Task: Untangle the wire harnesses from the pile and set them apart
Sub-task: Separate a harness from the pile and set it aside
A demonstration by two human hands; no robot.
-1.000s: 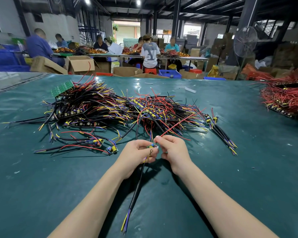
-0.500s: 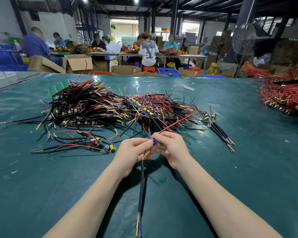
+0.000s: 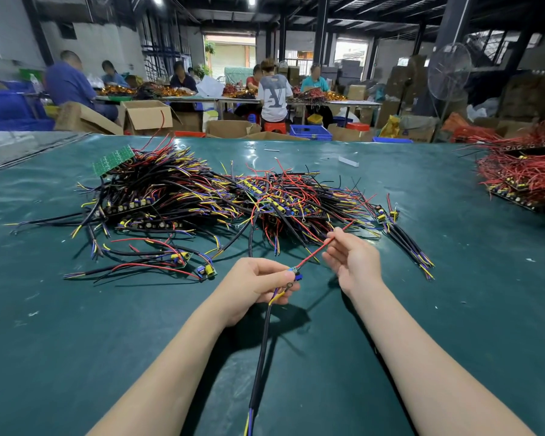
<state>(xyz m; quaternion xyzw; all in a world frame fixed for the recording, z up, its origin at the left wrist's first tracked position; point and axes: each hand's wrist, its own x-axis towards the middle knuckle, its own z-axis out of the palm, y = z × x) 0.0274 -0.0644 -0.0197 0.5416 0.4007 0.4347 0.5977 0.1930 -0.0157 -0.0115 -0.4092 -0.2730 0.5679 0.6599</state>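
A: Where was the harness?

B: The harness was held up over the green table, just in front of the pile. Its black cable ran down toward the camera between the two forearms, with yellow and blue cores showing at the near end.

A: And the hands?

B: The left hand pinched the harness by its small board, fingers curled round the wires there. The right hand pinched the red wire near its far end between thumb and forefinger (the other fingers were loosely spread). The wire ran straight and slanting from one hand to the other.

A: What else lay on the table?

B: A few loose harnesses lay left of the hands, apart from the pile, and a small bundle lay to the right. A green circuit board stuck up at the pile's far left. A heap of red wires sat at the table's far right edge.
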